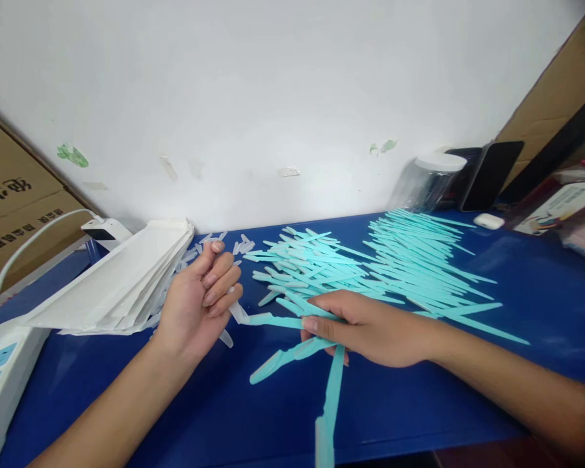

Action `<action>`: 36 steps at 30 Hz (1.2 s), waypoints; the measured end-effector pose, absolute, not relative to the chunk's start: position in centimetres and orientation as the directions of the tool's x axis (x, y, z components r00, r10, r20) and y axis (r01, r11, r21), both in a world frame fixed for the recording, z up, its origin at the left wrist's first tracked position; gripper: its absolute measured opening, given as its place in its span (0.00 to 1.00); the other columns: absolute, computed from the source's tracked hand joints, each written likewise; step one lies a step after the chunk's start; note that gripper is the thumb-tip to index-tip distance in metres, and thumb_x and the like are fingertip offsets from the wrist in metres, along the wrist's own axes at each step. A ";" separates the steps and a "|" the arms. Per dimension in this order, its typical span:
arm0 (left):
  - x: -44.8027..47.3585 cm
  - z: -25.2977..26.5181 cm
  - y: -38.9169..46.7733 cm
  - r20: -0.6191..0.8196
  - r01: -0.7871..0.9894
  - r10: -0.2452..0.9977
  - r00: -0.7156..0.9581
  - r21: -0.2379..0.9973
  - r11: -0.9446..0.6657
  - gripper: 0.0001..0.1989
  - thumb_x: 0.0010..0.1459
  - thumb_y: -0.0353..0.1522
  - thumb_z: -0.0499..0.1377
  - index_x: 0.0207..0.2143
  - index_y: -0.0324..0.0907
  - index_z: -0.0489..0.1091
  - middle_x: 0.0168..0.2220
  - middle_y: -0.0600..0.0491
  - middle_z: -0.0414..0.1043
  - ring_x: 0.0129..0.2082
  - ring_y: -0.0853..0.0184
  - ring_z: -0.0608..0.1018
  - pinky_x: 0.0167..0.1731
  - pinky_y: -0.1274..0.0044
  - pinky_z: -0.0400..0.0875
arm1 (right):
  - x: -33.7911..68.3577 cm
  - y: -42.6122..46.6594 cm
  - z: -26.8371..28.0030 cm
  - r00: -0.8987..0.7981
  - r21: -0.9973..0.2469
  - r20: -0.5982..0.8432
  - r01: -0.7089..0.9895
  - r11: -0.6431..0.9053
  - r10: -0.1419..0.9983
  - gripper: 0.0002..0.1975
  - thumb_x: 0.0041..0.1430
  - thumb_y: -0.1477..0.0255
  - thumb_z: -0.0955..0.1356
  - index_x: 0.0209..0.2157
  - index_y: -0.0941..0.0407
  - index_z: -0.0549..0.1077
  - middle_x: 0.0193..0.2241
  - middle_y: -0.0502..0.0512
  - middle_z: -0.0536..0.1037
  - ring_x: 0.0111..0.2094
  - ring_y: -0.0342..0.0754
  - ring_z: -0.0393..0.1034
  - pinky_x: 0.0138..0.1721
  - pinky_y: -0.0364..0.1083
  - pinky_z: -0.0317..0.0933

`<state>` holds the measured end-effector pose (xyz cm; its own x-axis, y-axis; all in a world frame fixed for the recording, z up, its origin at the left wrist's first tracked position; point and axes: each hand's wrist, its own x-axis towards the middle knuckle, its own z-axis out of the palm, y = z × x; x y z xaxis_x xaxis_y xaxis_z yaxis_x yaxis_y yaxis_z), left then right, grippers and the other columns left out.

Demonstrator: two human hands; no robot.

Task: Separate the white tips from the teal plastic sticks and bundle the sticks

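Head view: at five o'clock the right hand is clamping at least four fanned turquoise eyebrow razors; at eight, the left hand is curling closed around a clear cap meeting one razor's tip. Across the blue tabletop, one stack of white envelopes is lying at nine, two razor piles between three and five; one lidded jar is standing at two, before a white wall.

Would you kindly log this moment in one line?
left hand: fingers on clear cap | right hand: holding teal razors | table: razor piles, envelopes
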<state>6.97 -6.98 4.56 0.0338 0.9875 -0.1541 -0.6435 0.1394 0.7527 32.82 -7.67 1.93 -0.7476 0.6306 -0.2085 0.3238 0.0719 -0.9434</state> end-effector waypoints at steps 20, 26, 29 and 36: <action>7.3 4.0 -6.6 -0.195 -0.624 0.978 -0.074 0.774 0.107 0.20 0.81 0.30 0.43 0.33 0.41 0.64 0.19 0.64 0.49 0.11 0.77 0.55 0.10 0.82 0.47 | 32.9 -7.7 1.3 -0.723 -0.943 -0.183 0.320 0.088 0.666 0.25 0.72 0.48 0.67 0.46 0.57 0.79 0.35 0.52 0.70 0.33 0.47 0.72 0.34 0.45 0.76; 6.8 3.9 -6.4 -0.107 -0.469 0.992 -0.060 0.880 0.067 0.17 0.80 0.34 0.47 0.34 0.44 0.65 0.19 0.64 0.49 0.12 0.75 0.50 0.12 0.81 0.44 | 33.3 -7.5 1.3 -0.707 -0.931 -0.172 0.345 0.122 0.686 0.25 0.72 0.47 0.66 0.43 0.56 0.77 0.39 0.55 0.75 0.34 0.48 0.74 0.34 0.46 0.74; 5.5 3.5 -6.0 0.075 -0.002 0.995 0.067 0.997 -0.075 0.15 0.74 0.40 0.58 0.33 0.44 0.69 0.19 0.62 0.52 0.15 0.74 0.53 0.16 0.80 0.45 | 34.0 -7.0 1.7 -0.658 -0.895 -0.138 0.403 0.191 0.741 0.23 0.74 0.48 0.65 0.37 0.55 0.72 0.35 0.53 0.73 0.32 0.48 0.73 0.33 0.46 0.70; 2.7 3.3 -5.8 -0.217 0.742 0.831 0.513 0.599 -0.301 0.11 0.63 0.45 0.68 0.37 0.47 0.80 0.21 0.58 0.61 0.19 0.69 0.61 0.22 0.77 0.50 | 36.6 -4.9 2.6 -0.638 -0.823 -0.076 0.474 0.313 0.766 0.23 0.73 0.50 0.66 0.38 0.56 0.75 0.31 0.50 0.71 0.29 0.46 0.70 0.33 0.46 0.66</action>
